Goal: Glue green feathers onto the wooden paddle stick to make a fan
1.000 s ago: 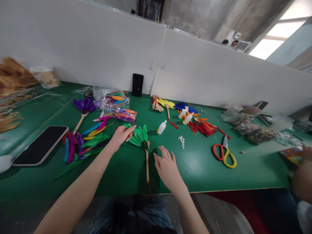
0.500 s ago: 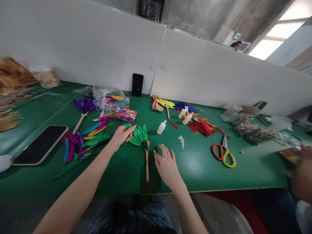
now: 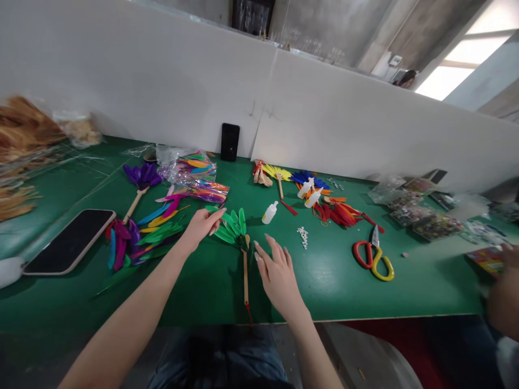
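A small green feather fan lies on the table in front of me, its wooden handle pointing toward me and ending in a red cord. My left hand is at the fan's left side, thumb and forefinger pinched on an outer green feather. Just right of the handle, my right hand hovers or rests with its fingers apart and nothing in them. A white glue bottle stands beyond it, and a small pile of white beads lies to its right.
Scissors lie on the right; a co-worker's blurred hand is at the far right. Loose feathers, a purple fan and a phone lie left. Another phone leans against the white partition.
My left hand keeps its pinch on the feather. My right hand's fingers have shifted very slightly, and the view has moved a little. A person beyond the partition has moved right.
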### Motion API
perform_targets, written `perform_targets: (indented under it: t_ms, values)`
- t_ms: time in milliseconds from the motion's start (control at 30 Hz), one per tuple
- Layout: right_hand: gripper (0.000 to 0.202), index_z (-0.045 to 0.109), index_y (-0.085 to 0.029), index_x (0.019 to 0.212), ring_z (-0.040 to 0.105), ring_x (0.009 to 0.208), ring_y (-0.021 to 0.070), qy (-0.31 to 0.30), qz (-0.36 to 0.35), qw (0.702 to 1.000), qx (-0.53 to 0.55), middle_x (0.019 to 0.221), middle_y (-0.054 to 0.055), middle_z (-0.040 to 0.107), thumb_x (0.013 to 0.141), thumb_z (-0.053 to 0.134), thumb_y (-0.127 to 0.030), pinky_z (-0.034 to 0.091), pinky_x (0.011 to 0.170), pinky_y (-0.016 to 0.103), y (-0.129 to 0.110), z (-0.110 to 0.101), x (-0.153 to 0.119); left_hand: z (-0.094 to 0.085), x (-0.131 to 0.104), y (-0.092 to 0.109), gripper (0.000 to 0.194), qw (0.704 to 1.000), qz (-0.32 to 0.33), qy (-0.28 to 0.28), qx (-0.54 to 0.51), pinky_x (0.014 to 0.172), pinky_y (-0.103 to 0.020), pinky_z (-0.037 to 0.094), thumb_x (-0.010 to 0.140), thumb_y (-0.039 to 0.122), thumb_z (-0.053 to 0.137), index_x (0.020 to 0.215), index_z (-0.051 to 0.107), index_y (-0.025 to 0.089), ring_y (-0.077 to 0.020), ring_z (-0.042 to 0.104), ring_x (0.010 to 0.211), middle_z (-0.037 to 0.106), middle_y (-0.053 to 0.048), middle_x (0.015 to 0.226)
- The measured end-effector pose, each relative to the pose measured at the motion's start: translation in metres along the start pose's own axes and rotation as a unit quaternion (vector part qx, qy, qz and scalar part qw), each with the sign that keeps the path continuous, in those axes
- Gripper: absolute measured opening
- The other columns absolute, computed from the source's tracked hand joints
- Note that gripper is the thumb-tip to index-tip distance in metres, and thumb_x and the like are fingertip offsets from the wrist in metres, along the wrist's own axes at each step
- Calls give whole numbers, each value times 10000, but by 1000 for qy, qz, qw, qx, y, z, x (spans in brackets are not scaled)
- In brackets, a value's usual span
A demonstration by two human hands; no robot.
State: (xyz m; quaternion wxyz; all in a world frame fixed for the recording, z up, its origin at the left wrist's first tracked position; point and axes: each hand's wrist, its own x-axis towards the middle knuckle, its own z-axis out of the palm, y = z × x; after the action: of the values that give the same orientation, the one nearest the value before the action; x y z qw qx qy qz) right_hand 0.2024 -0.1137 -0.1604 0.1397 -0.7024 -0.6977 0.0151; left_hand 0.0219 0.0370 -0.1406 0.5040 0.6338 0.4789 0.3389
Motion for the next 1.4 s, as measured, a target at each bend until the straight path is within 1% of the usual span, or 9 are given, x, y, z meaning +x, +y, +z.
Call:
perform_targets:
  t_ms: [167, 333, 533, 767, 967, 1100, 1200, 1300, 1400]
  values:
    - [412, 462, -260, 1346, 355, 1325, 253, -10, -22, 1000, -10, 1444, 77, 402, 969, 329, -361, 282, 1059, 517, 0, 21, -7, 0, 0, 0, 605, 1000, 0, 0, 1, 597, -255, 371, 822, 506, 509, 311, 418, 195, -127, 497, 485, 373, 6, 319]
    - [423, 494, -245, 1322, 369, 1318, 242, -5, -23, 1000, -17, 1418, 62, 442, 973, 298, -383, 240, 1081, 503, 3, 21, -18, 0, 0, -1, 604, 1000, -1, 0, 3, 581, -255, 365, 818, 513, 508, 310, 417, 198, -129, 491, 476, 369, 7, 318]
    - [473, 380, -229, 1398, 348, 1329, 266, 10, 19, 998, -51, 1455, 93, 376, 972, 272, -404, 273, 1042, 541, 12, 27, -33, -1, -2, 2, 607, 1000, 4, 4, 6, 626, -255, 386, 823, 506, 501, 307, 417, 198, -117, 464, 450, 364, 17, 313]
    - [453, 377, -255, 1395, 295, 1357, 246, 6, 23, 1000, -17, 1476, 76, 340, 973, 285, -391, 213, 1074, 542, 0, 33, -11, 1, -3, 4, 600, 1000, 0, 3, 12, 585, -256, 375, 811, 505, 509, 301, 419, 202, -143, 506, 490, 370, 4, 313]
    - [444, 418, -228, 1373, 343, 1335, 244, -35, 16, 999, 6, 1452, 57, 378, 970, 287, -360, 196, 1087, 558, -3, 14, -34, 0, -3, 4, 595, 1000, 1, 5, 8, 529, -252, 346, 810, 507, 508, 310, 420, 196, -113, 428, 409, 366, 12, 305]
    - [412, 618, -208, 1190, 527, 1191, 247, -81, -27, 995, 56, 1331, 83, 539, 939, 347, -390, 391, 1010, 444, 21, -27, -87, 1, -2, 4, 582, 1000, 6, 7, 6, 528, -251, 351, 812, 485, 509, 316, 414, 194, -101, 395, 379, 360, 20, 301]
    - [456, 712, -265, 765, 677, 644, 187, -32, 103, 990, 89, 746, 45, 733, 932, 329, -447, 533, 601, 280, 53, -59, -110, 2, -2, 3, 578, 1000, 9, 10, 8, 539, -249, 363, 814, 482, 511, 322, 414, 194, -102, 405, 385, 358, 21, 302]
    - [276, 680, -259, 808, 671, 638, 191, 38, 191, 977, 93, 803, 42, 725, 849, 515, -476, 508, 535, 259, 69, -65, -94, 1, -1, 2, 545, 1000, 4, 21, 13, 519, -246, 363, 800, 477, 535, 351, 422, 190, -96, 399, 377, 385, 24, 324]
    - [251, 664, -228, 928, 668, 887, 213, 55, 95, 983, 145, 984, 72, 703, 875, 503, -413, 532, 746, 294, 56, -42, -54, -2, 0, 0, 520, 999, -3, 38, 19, 481, -241, 339, 788, 471, 556, 373, 424, 186, -87, 377, 360, 396, 28, 338]
